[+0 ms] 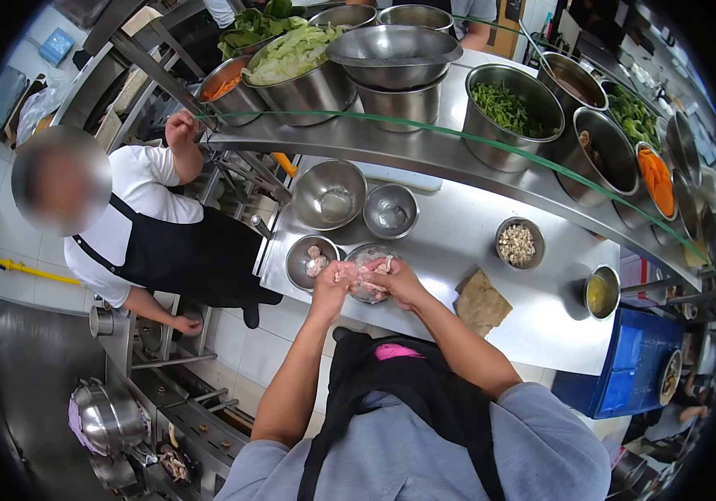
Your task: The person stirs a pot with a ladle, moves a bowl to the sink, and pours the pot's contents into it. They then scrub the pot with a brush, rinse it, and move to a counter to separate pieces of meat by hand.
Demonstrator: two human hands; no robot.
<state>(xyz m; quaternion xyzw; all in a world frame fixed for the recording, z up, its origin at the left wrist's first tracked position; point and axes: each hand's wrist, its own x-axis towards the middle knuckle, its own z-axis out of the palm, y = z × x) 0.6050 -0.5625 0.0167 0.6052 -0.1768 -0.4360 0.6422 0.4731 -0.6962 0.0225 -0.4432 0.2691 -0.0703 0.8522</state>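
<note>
A steel kitchen counter [458, 250] carries a small bowl [356, 253] of pale meat [368, 269]. Over it the left hand [335, 282] and right hand [400, 282] meet, fingers curled tight on the meat. Beside it, a second bowl [311, 261] holds similar pieces, and further right stands a cup [602, 292] of yellow liquid.

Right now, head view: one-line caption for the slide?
Left hand and right hand hold pale meat over a steel bowl on a steel counter; aproned co-worker alongside.

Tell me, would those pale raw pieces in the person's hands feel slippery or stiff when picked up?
Probably slippery: the raw pieces look wet and glossy between the left hand and right hand. Likely soft and floppy, since they look shapeless. Probably light, being small beside the steel bowl.
</note>
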